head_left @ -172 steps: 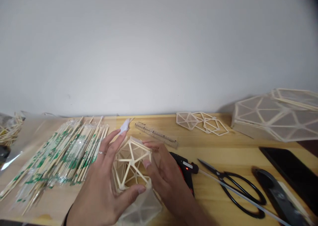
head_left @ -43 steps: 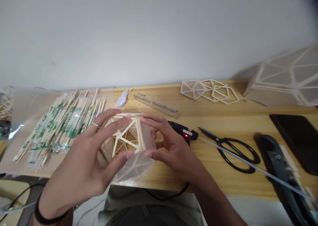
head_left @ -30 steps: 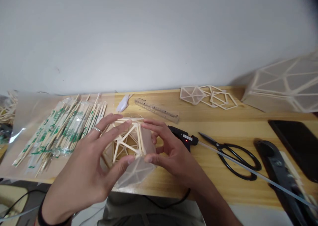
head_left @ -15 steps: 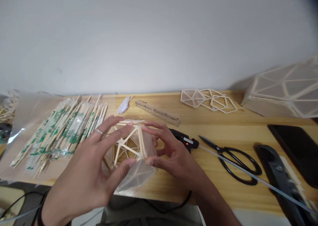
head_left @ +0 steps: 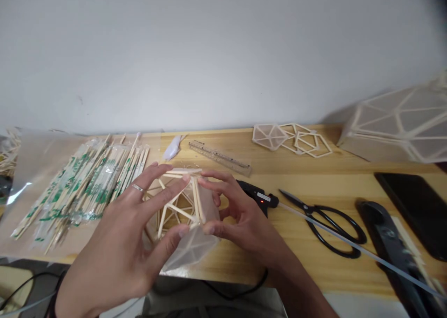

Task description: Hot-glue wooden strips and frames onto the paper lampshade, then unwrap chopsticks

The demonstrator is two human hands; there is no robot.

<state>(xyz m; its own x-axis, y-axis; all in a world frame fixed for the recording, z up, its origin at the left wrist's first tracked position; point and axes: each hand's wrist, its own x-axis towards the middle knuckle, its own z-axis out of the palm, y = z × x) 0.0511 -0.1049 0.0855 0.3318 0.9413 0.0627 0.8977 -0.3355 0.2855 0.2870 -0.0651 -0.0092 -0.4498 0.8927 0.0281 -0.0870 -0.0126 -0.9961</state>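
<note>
Between both hands, at the table's front edge, is a many-sided wooden stick frame (head_left: 193, 248) with translucent sheet on several faces. One face shows bare sticks, and I look through it into the hollow inside. My left hand (head_left: 129, 229), with a ring on one finger, grips the frame from the left, its fingertips on the top edge and its thumb at a lower corner. From the right, my right hand (head_left: 240, 215) pinches the edge where two sticks lie side by side. A black glue gun (head_left: 256, 194) with a lit red light lies behind my right hand.
Wrapped chopsticks (head_left: 94, 178) lie in a pile at left on a clear sheet. Behind are a ruler (head_left: 220, 157) and flat pentagon frames (head_left: 291, 138). Scissors (head_left: 324, 220), a black phone (head_left: 412, 211) and a large covered stick frame (head_left: 401, 122) are at right. A glue stick (head_left: 366, 253) crosses the scissors.
Both hands keep hold of the stick frame, almost in place. My left fingertips have shifted slightly along its top edge, and the view has moved a little.
</note>
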